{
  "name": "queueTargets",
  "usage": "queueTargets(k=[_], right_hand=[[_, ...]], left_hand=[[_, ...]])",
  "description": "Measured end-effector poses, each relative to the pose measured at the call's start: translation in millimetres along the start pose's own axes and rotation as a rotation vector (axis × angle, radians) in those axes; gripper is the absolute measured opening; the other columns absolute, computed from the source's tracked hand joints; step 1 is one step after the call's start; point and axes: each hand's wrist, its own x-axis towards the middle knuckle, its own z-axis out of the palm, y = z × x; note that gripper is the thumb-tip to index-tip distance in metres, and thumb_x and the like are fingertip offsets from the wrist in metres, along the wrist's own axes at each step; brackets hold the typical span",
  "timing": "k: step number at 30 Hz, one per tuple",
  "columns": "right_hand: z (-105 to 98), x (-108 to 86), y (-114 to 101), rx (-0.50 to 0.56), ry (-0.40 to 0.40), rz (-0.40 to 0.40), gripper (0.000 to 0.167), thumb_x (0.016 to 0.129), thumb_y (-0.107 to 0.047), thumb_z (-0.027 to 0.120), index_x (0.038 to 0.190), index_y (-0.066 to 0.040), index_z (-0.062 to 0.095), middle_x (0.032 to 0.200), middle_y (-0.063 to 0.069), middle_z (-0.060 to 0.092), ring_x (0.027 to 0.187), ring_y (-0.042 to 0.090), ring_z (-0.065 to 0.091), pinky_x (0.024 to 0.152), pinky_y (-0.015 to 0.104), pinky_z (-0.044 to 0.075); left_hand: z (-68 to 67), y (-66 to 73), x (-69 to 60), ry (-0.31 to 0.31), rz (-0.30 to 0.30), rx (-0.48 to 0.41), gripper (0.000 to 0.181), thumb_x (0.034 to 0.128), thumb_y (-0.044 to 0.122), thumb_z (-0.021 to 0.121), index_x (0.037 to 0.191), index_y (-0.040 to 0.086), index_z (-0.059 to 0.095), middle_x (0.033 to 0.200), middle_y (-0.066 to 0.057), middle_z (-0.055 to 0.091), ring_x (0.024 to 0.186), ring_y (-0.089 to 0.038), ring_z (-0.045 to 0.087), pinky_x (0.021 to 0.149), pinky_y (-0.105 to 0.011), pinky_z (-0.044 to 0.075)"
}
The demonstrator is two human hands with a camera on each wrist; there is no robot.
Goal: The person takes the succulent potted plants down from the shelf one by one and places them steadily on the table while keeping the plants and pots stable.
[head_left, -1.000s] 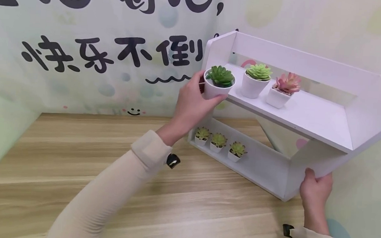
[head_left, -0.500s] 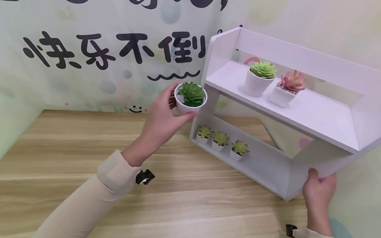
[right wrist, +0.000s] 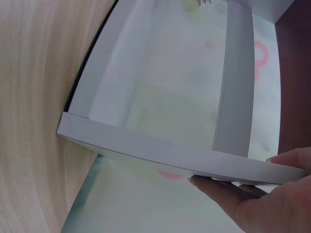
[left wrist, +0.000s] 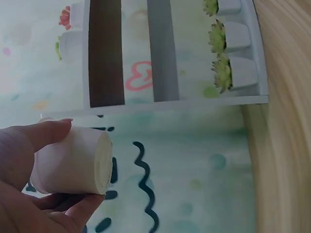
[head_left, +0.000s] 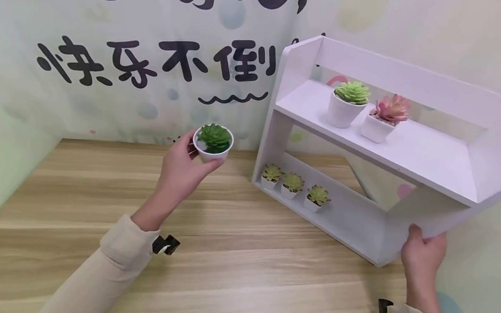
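The person's left grip (head_left: 181,169) is closed round the white pot of a dark green succulent (head_left: 214,139), held clear of the desk (head_left: 227,278); the head view gives me its leaves and rim, while the left wrist view hides the leaves and shows the pot's flat base instead. To the right of that grip stands a white shelf (head_left: 425,147); on its upper board a bright green succulent (head_left: 348,105) is the nearer to the left grip, a pink succulent (head_left: 385,118) the farther; below, three small yellow-green succulents (head_left: 292,185) sit in a row. The right grip (head_left: 424,253) pinches the shelf's right side panel (right wrist: 160,148); the right wrist view reveals fingers along its outer face; only the left wrist view shows clearly the pink heart (left wrist: 139,76) behind the shelf.
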Motion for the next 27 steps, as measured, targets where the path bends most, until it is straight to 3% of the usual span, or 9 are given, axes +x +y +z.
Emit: queueTargets(k=[5, 13, 20, 27], right_hand=[[3.1, -0.5, -0.8, -0.005, 0.011, -0.040, 0.038, 0.098, -0.019, 0.048, 0.134, -0.011, 0.054, 0.103, -0.026, 0.050, 0.098, -0.005, 0.047, 0.090, 0.019, 0.037], [-0.7, -2.5, -0.1, -0.038, -0.002, 0.035, 0.043, 0.099, -0.023, 0.047, 0.141, -0.013, 0.049, 0.123, -0.003, 0.056, 0.112, 0.010, 0.050, 0.099, 0.026, 0.040], [1.3, -2.0, 1.3, -0.010, 0.003, -0.003, 0.039, 0.098, -0.021, 0.048, 0.136, -0.013, 0.052, 0.105, -0.025, 0.049, 0.101, -0.004, 0.046, 0.092, 0.020, 0.037], [1.7, -0.8, 1.5, -0.001, 0.014, -0.012, 0.034, 0.098, -0.020, 0.048, 0.132, -0.017, 0.053, 0.102, -0.027, 0.048, 0.099, -0.006, 0.046, 0.091, 0.019, 0.036]], left_hand=[[-9.2, -27.2, -7.4, -0.017, -0.074, 0.029, 0.073, 0.0820, 0.017, 0.084, 0.142, -0.002, 0.047, 0.143, -0.020, 0.056, 0.136, -0.032, 0.055, 0.112, -0.044, 0.049], [-23.3, -63.0, -13.4, -0.025, -0.157, 0.077, 0.078, 0.0827, 0.018, 0.084, 0.144, -0.003, 0.041, 0.145, -0.023, 0.052, 0.137, -0.037, 0.052, 0.113, -0.047, 0.047], [-39.4, -92.1, -14.1, 0.002, -0.167, 0.167, 0.084, 0.0824, 0.019, 0.084, 0.149, -0.002, 0.037, 0.145, -0.027, 0.051, 0.131, -0.043, 0.055, 0.108, -0.053, 0.050], [-49.2, -115.6, -16.6, 0.023, -0.194, 0.255, 0.080, 0.0831, 0.024, 0.083, 0.143, -0.009, 0.042, 0.139, -0.032, 0.054, 0.126, -0.046, 0.055, 0.105, -0.058, 0.048]])
